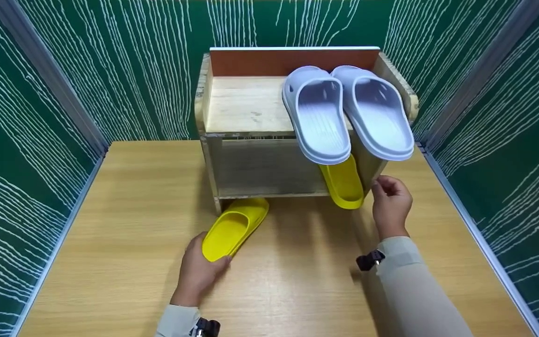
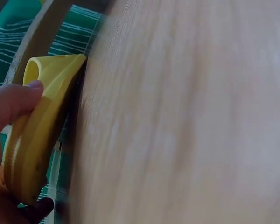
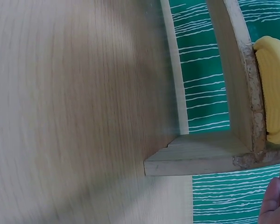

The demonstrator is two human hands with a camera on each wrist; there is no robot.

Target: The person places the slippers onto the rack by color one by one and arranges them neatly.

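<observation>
In the head view, my left hand grips a yellow slipper by its heel, thumb on one side and fingers hidden beneath or behind. The slipper's toe is at the lower left opening of a wooden shoe rack. From the left wrist, the slipper appears edge-on, with my thumb on its side. My right hand is beside the rack's right side panel, its fingers loosely bent. Only part of that hand shows in the right wrist view, close to the panel's outer face; whether it touches is unclear.
Another yellow slipper lies on the rack's lower shelf at the right, its heel jutting out. Two pale lilac clogs sit on the top shelf's right half, heels overhanging. Green, white-streaked walls enclose the wooden table.
</observation>
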